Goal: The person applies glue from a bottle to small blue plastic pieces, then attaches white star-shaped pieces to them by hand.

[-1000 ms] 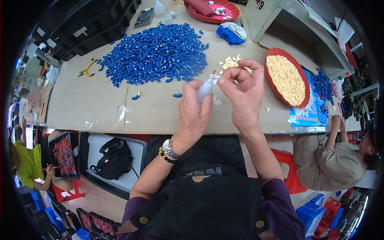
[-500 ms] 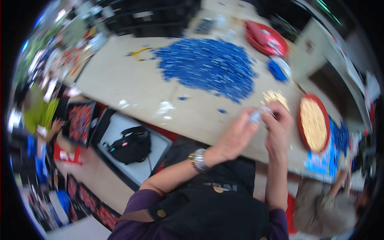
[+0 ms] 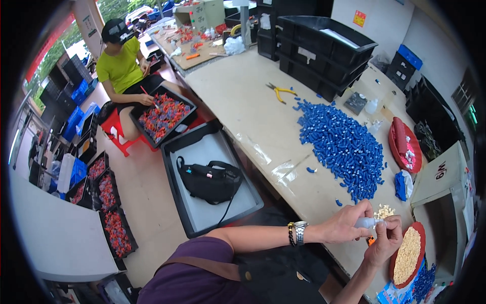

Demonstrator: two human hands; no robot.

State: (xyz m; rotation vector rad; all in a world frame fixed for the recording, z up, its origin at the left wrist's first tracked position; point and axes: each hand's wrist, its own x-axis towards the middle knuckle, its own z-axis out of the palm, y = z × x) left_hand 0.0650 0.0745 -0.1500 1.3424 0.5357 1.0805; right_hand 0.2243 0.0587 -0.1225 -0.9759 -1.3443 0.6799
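Note:
My left hand [image 3: 344, 224], with a watch and a beaded bracelet at its wrist, grips a small translucent squeeze bottle [image 3: 364, 222] lying sideways. The bottle's tip points at the pinched fingers of my right hand [image 3: 386, 242]. Whatever those fingers hold is too small to make out. Just beyond both hands is a little heap of cream-coloured pieces [image 3: 386, 210]. A large pile of short blue pieces [image 3: 344, 147] covers the table [image 3: 233, 96] farther off. Below my right hand, something small and orange [image 3: 371, 241] shows.
At the right stands a red oval tray [image 3: 422, 245] of cream pieces, near a red basin [image 3: 418, 152]. Yellow-handled pliers [image 3: 280, 93] lie beside the blue pile. Black crates [image 3: 324, 55] stack behind. A co-worker [image 3: 121, 71] sits at the left, beyond a crate holding a black bag [image 3: 210, 180].
The view has swung left, bringing the co-worker and more of the table into sight. Both hands stay together at the bottle, now lower and farther right in the picture.

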